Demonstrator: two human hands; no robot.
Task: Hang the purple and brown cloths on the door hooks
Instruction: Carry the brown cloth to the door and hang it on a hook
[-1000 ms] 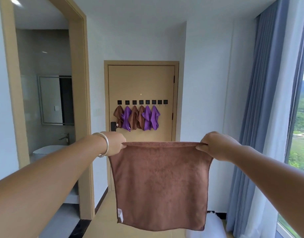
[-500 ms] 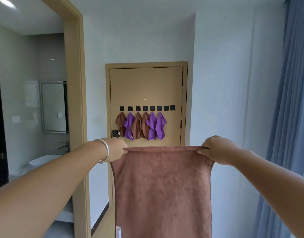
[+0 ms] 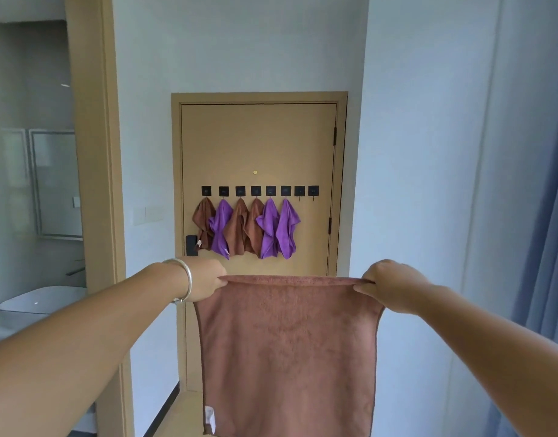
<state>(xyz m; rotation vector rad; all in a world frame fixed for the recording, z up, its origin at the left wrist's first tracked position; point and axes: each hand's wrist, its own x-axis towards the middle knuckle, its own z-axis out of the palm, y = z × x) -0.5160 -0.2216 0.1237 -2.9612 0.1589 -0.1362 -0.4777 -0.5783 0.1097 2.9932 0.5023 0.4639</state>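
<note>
Hanging flat between both hands, the brown cloth (image 3: 287,351) sits in front of the door (image 3: 258,146), well short of it. The left hand (image 3: 205,283) pinches its top left corner and the right hand (image 3: 391,285) pinches the top right, so the upper hem runs taut and level. On the door, six cloths fill the row of hooks (image 3: 258,191); the two hooks at the right end, (image 3: 299,190) and (image 3: 313,190), are bare. A white tag (image 3: 209,417) shows at the cloth's lower left.
</note>
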